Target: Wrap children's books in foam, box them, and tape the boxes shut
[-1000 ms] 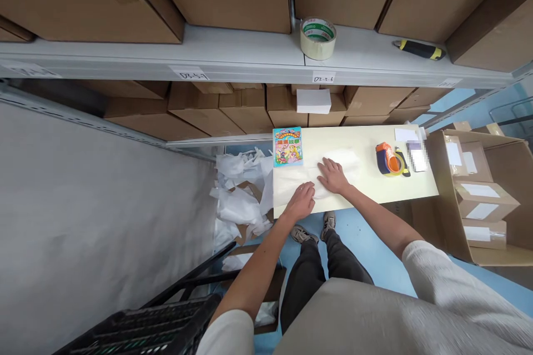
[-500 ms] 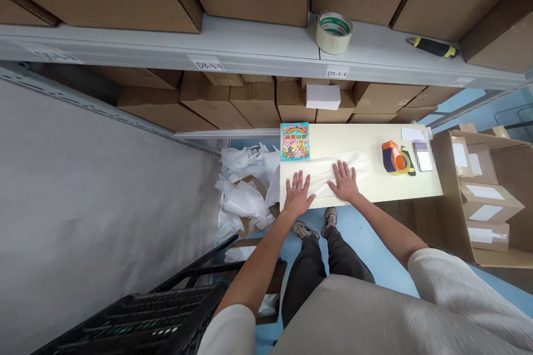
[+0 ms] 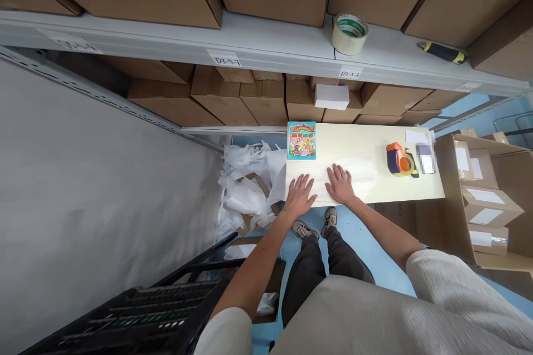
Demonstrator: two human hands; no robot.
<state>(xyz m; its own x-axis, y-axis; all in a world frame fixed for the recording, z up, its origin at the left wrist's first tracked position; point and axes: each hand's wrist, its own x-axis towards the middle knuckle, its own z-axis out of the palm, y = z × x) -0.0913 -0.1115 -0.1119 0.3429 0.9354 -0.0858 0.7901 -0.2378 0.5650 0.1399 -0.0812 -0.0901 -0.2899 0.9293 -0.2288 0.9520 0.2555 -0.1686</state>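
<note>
A thin white sheet or bag [image 3: 358, 172] lies flat on the small cream table [image 3: 362, 141]. My left hand [image 3: 300, 194] rests open on its left end near the table's front edge, fingers spread. My right hand [image 3: 340, 184] lies open and flat on the sheet's middle. A colourful children's book [image 3: 301, 140] sits at the table's far left corner, just beyond my left hand. An orange and blue tape dispenser [image 3: 398, 160] stands to the right of my right hand.
Crumpled white paper and cardboard scraps [image 3: 250, 191] pile on the floor left of the table. An open carton with parcels [image 3: 483, 199] stands right. A tape roll [image 3: 350, 33] and a knife [image 3: 443, 51] lie on the shelf above. A black crate [image 3: 137, 321] is at lower left.
My left hand moved left along the sheet and spread flat; my right hand flattened and drew slightly toward the front edge. The view shifted slightly, so everything sits a little further right.
</note>
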